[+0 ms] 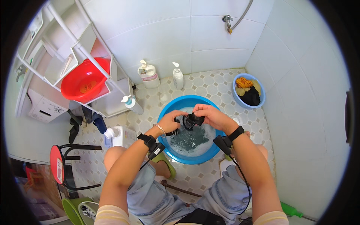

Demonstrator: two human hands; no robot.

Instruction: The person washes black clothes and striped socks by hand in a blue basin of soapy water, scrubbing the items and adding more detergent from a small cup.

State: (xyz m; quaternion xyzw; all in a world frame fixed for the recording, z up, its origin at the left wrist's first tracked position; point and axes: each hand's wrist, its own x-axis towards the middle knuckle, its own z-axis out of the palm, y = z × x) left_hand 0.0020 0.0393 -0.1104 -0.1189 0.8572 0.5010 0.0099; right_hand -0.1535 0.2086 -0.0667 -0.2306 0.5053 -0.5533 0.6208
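Observation:
Both hands hold a wet black cloth item with white stripes (pixel 188 122), possibly a sock, over a round blue plastic basin (pixel 166 111). Soapy grey water (pixel 191 139) with white foam fills much of the basin. On the left side, my left hand (pixel 169 122) grips one part of the cloth, and a striped end hangs below it near the water. My right hand (pixel 211 116) pinches the bunched other end between thumb and fingers. Some of the cloth is hidden behind the fingers.
Pump bottles (pixel 149 74) (pixel 177 76) stand by the back wall. A small light-blue basin (pixel 263 98) of clothes sits at the right. Left are a white rack (pixel 114 67) holding a red basin (pixel 98 66), a white jug (pixel 125 136) and a red stool (pixel 57 157).

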